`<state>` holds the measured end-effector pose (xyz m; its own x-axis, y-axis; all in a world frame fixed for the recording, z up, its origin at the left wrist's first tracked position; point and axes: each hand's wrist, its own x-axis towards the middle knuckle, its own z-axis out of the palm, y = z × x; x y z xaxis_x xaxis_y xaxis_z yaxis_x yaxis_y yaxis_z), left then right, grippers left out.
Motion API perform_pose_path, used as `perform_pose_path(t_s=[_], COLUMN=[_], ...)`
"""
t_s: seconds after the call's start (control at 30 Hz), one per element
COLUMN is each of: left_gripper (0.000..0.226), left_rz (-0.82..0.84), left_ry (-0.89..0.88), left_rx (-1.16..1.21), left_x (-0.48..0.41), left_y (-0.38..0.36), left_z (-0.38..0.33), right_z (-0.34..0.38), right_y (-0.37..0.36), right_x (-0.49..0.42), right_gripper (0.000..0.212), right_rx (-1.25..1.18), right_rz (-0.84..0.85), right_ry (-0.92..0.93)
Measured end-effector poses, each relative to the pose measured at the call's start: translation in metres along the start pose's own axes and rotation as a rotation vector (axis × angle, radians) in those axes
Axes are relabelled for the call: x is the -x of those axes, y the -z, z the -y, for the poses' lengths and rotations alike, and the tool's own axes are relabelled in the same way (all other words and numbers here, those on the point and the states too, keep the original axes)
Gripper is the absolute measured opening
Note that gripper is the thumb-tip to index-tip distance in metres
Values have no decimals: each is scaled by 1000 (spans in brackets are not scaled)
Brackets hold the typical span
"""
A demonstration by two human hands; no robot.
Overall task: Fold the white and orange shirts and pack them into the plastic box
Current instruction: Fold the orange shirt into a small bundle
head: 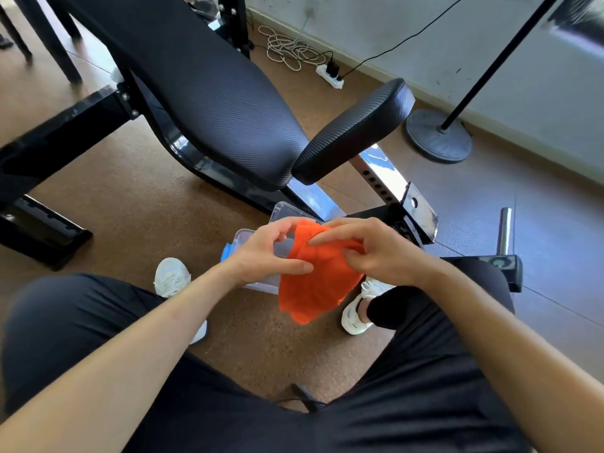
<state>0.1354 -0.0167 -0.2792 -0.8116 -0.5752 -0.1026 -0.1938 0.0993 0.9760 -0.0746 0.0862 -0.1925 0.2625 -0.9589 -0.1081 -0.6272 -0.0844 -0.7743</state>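
Observation:
The orange shirt (315, 282) hangs bunched in the air between my knees, above the floor. My left hand (264, 253) pinches its left edge between thumb and fingers. My right hand (369, 250) grips its upper right part with curled fingers. Right behind and under the shirt stands the clear plastic box (258, 238) with a blue latch, on the floor between my feet; most of it is hidden by my hands and the shirt. No white shirt is in view.
A black padded weight bench (209, 103) with a metal frame stands just beyond the box. My white shoes (171, 277) flank the box. A lamp stand base (438, 135), a power strip (330, 76) and coiled cables lie by the wall.

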Motion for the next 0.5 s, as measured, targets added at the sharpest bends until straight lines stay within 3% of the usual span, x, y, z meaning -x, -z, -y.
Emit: perform_pose_path(t_s=[0.23, 0.5], left_gripper=[32, 31], left_rz=[-1, -76], left_ry=[44, -25], left_rx=[13, -80], left_x=[-8, -9], left_y=[-39, -44], left_z=[4, 11], right_z=[8, -8], right_y=[45, 59], right_x=[30, 62], right_gripper=[66, 69], right_rx=[-234, -315], right_rz=[-149, -485], right_ry=[-54, -176])
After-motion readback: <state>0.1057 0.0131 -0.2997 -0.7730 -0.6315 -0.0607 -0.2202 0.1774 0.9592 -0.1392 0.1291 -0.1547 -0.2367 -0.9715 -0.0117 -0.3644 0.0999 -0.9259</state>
